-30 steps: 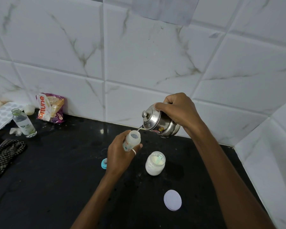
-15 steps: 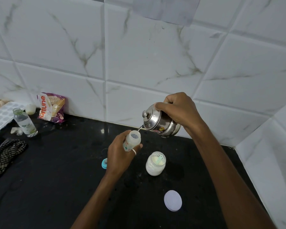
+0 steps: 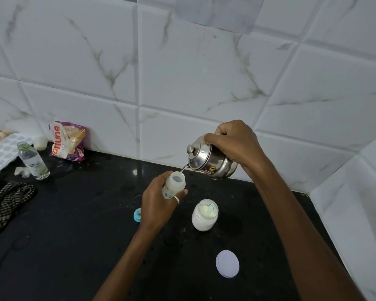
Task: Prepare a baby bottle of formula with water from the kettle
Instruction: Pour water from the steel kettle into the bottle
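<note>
From the head camera I see my right hand [image 3: 232, 144] wrapped over the top and back of the small steel kettle [image 3: 208, 159], fingers curled tight on it, with the kettle tipped down to the left so its lid knob faces me. A thin stream of water [image 3: 183, 168] runs from its spout into the open mouth of the baby bottle [image 3: 174, 184]. My left hand [image 3: 159, 203] holds that bottle just below the spout, above the black counter [image 3: 74, 224], fingers closed around its lower body, a ring showing on one finger. The bottle leans slightly toward the kettle. On the counter just right of my left hand stands an open jar [image 3: 204, 215] of pale powder with a scoop lying in it. Its round white lid [image 3: 227, 263] lies flat nearer to me, apart from the jar. A small blue cap [image 3: 137, 215] sits just left of my left wrist. Far to the left, by the tiled wall [image 3: 204, 72], I see a snack packet [image 3: 67, 141], a clear glass bottle [image 3: 33, 160], a white tray [image 3: 0, 154] and a checked cloth [image 3: 8, 202].
</note>
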